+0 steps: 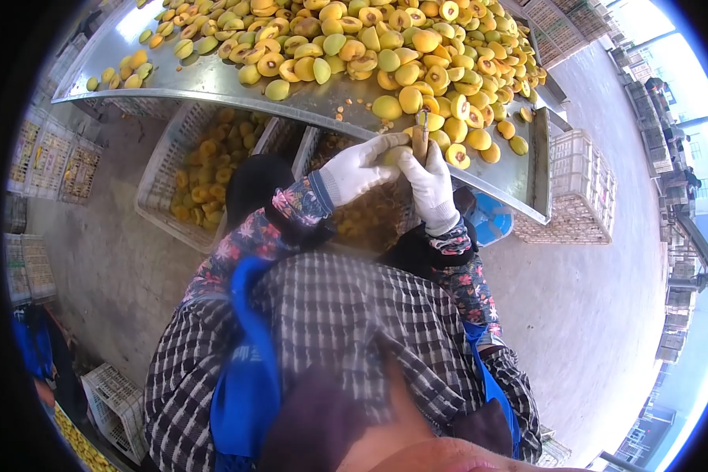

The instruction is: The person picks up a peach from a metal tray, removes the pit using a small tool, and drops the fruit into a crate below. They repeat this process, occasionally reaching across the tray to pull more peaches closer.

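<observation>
My right hand (431,187), in a white glove, is closed around a wooden-handled pitting tool (420,143) that points up, a small metal loop at its tip. Beside it my left hand (360,167), also gloved, is closed on a yellow peach (395,156), mostly hidden by the fingers. Both hands nearly touch at the near edge of the metal table (330,110). Just beyond them lies a large heap of yellow and green peaches (401,59), many halved with the brown pit hollow showing.
Under the table, a white crate (159,177) holds peach halves (208,177). Another crate with brownish contents (370,212) stands between my knees. A blue bucket (492,219) and stacked crates (570,185) are at the right. Part of another person (35,346) shows at far left.
</observation>
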Available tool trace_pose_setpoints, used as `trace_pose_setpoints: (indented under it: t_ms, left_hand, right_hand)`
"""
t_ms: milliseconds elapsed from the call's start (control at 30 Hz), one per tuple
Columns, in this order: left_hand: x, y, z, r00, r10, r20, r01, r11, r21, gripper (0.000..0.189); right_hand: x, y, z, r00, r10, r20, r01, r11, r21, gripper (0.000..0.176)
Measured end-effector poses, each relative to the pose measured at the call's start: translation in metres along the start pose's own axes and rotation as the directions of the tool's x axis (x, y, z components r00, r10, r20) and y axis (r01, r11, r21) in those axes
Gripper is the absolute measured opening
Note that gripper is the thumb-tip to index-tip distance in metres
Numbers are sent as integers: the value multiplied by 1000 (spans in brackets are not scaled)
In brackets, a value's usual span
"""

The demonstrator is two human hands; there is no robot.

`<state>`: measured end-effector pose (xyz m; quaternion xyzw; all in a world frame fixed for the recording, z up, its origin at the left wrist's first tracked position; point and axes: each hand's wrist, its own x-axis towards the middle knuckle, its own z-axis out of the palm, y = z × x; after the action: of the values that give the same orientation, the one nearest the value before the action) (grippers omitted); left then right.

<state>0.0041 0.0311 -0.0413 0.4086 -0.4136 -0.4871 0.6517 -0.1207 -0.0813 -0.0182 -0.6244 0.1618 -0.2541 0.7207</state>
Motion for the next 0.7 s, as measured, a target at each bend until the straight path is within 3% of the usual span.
trace_pose_setpoints:
  t_ms: [133,200,333,433,533,567,600,700]
  left_hand:
    - [-1,2,3,999,35,-20,-38,989,-146,55]
    - [-3,2,0,1000,17,-10,-19,963,-270,54]
    - [-2,-4,3,998,60,-11,-61,957,-283,59]
    - [0,-13,1,995,80,-59,-93,962,-258,56]
    - [4,-23,4,991,39,-129,-91,898,-431,50]
    - [5,-29,2,990,8,-144,-84,847,-525,48]
    - [6,-32,-1,988,-21,-155,-79,788,-611,47]
    - [0,-28,-17,977,-80,-197,-52,807,-588,47]
  right_hand:
    - [-4,-10,3,997,54,46,-62,977,202,45]
    - [-4,-11,-3,994,81,74,-90,987,131,45]
    - [0,0,-10,996,15,88,-21,998,64,46]
    - [-1,14,-16,995,-85,52,94,973,-209,46]
    - [-9,12,-16,994,110,-17,-110,994,-17,46]
    - [-10,15,-12,994,-66,-90,42,967,-251,35]
    - [-13,14,-15,995,-76,-72,45,931,-363,35]
    - [-24,8,-19,990,-139,2,109,763,-638,35]
